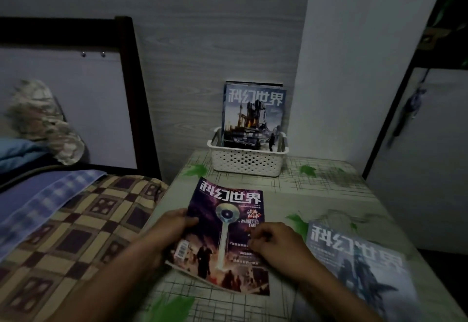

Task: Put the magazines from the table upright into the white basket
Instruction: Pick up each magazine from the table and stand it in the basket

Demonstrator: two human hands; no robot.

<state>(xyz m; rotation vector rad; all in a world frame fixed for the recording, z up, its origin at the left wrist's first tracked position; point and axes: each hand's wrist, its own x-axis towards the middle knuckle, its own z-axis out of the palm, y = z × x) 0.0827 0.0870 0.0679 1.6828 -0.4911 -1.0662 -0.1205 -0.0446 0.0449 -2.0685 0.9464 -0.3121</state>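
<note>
My left hand [174, 230] grips the left edge of the purple magazine [225, 235], thumb on the cover and fingers curled under it, so that edge lifts off the table [316, 195]. My right hand [276, 245] sits on the cover's right side, fingers bent and pressing down; I cannot tell whether it grips the edge or just rests there. The magazine lies near the table's middle, tilted a little, title end pointing toward the white basket [247, 161]. The basket stands at the table's far edge against the wall, with blue magazines [253, 116] upright inside. Another pale blue magazine [359, 268] lies flat at my right, just beside my right wrist. The checked bedding [76, 220] spreads out to my left.
</note>
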